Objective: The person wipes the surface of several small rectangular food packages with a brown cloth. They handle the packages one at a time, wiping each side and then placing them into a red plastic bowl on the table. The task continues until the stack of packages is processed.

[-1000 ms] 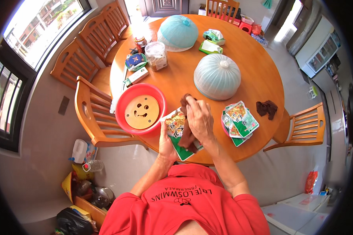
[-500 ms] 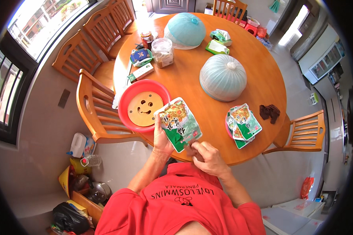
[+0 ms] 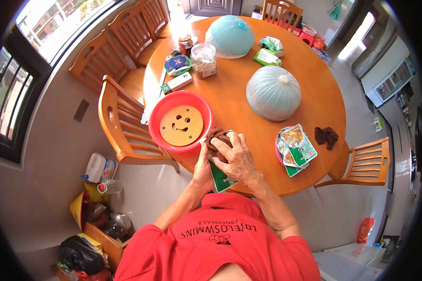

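Observation:
My left hand grips a green food pouch above the table's near edge. In my right hand is a bunched brown cloth, pressed over the pouch's upper face, with the fingers curled on it. Hand and cloth cover most of the pouch's printed front; its green lower corner shows. Just beyond my left hand sits a red basin holding a round yellow disc with face-shaped cut-outs. Off to the right, several similar pouches lie stacked on a pink container, mostly hidden beneath them.
A second brown cloth lies at the table's right side. Two mesh food covers, one pale and one blue, stand farther back. A clear jar, a small box and tissue packs are on the round table. Wooden chairs surround it.
My right hand has come up from the pouch's lower corner onto its front, with the brown cloth now plainly visible. The pouch has tilted and is largely covered. The view has shifted slightly.

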